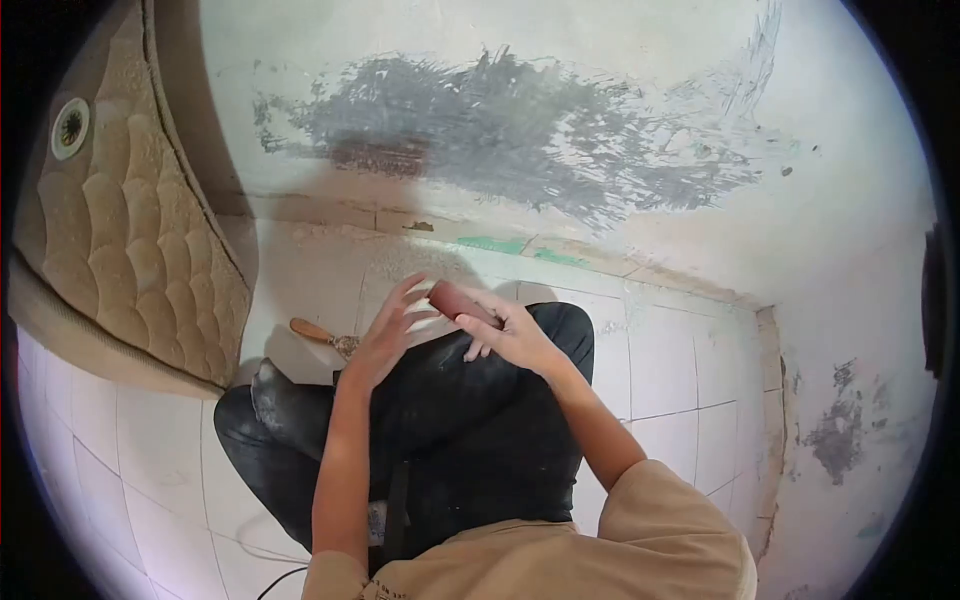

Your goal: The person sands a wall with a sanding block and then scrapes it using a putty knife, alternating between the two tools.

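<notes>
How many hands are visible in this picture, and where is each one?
2: the left hand is beside one end of the reddish-brown block; the right hand holds that block.

Block (460, 305) in R hand (515, 338), tool (312, 331) on flr (660, 355), mattress (150, 245) L

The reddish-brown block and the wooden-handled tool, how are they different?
The reddish-brown block is in the right hand; the wooden-handled tool lies on the tiled floor.
The block is dark and reddish; the tool's handle is lighter, orange-brown.
The block looks stubby; the tool has a slimmer, rounded handle.
Both show brownish colours.
</notes>
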{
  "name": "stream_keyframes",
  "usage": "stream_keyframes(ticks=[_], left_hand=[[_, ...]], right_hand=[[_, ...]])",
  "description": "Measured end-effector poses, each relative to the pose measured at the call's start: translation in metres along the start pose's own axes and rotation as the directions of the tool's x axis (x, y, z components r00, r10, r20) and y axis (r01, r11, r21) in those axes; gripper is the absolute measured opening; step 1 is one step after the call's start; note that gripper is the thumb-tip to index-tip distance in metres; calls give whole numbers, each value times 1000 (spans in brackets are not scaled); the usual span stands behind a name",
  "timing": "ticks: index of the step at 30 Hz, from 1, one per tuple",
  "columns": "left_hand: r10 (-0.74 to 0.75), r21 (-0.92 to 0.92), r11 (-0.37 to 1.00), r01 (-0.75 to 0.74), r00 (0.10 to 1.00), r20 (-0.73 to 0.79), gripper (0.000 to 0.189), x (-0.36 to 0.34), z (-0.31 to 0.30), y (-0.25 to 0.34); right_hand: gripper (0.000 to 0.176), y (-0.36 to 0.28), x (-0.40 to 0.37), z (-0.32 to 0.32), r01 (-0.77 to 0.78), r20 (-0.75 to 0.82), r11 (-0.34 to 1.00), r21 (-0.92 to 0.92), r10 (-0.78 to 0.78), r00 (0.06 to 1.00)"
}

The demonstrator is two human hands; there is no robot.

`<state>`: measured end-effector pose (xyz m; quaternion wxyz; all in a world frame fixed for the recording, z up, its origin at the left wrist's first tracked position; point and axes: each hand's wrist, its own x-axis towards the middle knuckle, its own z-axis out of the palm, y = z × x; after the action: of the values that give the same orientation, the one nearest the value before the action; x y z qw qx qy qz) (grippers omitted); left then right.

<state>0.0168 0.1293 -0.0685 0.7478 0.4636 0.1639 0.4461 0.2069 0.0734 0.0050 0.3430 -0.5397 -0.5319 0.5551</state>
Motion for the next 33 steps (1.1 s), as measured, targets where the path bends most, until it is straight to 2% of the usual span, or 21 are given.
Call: stream_keyframes(ticks=[1,2,3,4,6,8,10,14,16,23,24,25,26,28,29,31,32,33], left_hand=[[-176,21,984,178,982,-70,66,-10,-17,-6],[-344,27,936,351,928,-143,69,-14,-28,-9],[-345,22,936,351,929,-137,69,-13,-33,-7],[-332,87,936,342,937,-111,67,-12,-37,-4],[-323,150,931,333,943,-85,64,-8,-37,-3],[-366,45,928,370,927,-79,59,-5,-36,-7],[-373,55,924,378,924,-90,56,-2,-38,-10],[-374,52,922,384,917,-141,51,-4,-40,-11],[-372,45,922,384,913,-166,51,-5,-43,-11],[-359,-40,933,359,911,-205,47,-4,-49,-18],[-358,-41,933,357,912,-200,47,-4,-49,-18],[-364,-34,930,365,907,-211,47,-4,-48,-17],[-372,-28,926,376,901,-222,47,-3,-48,-16],[-382,-25,922,387,895,-230,48,-3,-45,-11],[-389,-24,918,395,889,-241,48,-3,-44,-10],[-381,-28,922,386,894,-235,47,-3,-45,-11],[-370,-34,927,373,900,-231,47,-2,-46,-12],[-371,-36,927,373,900,-230,47,-1,-45,-12]], right_hand=[[50,16,7,-13,162,-119,939,-304,-206,971],[47,23,11,-25,254,-164,764,-594,-423,891],[42,10,9,-33,100,-279,789,-606,-329,902],[43,3,12,-48,57,-292,852,-520,-240,926],[46,10,26,-72,105,-386,932,-348,-244,890],[47,2,28,-86,145,-379,920,-364,-289,879],[48,-6,27,-82,182,-367,908,-377,-327,871],[50,-13,28,-68,227,-396,940,-256,-317,862],[49,-15,29,-61,254,-420,967,-37,-245,874],[44,-13,41,-74,240,-480,968,78,-174,860],[43,-10,48,-83,318,-522,874,-367,-476,708],[42,-16,54,-88,281,-410,610,-741,-742,530],[42,-24,58,-98,278,-412,610,-742,-742,529],[44,-69,56,-108,81,-213,250,-965,-925,316],[44,-85,56,-111,78,-217,253,-964,-923,318],[48,-110,61,-120,160,-129,162,-974,-972,197],[48,-113,67,-129,160,-128,161,-974,-972,196],[48,-114,73,-138,77,-36,51,-996,-983,181]])
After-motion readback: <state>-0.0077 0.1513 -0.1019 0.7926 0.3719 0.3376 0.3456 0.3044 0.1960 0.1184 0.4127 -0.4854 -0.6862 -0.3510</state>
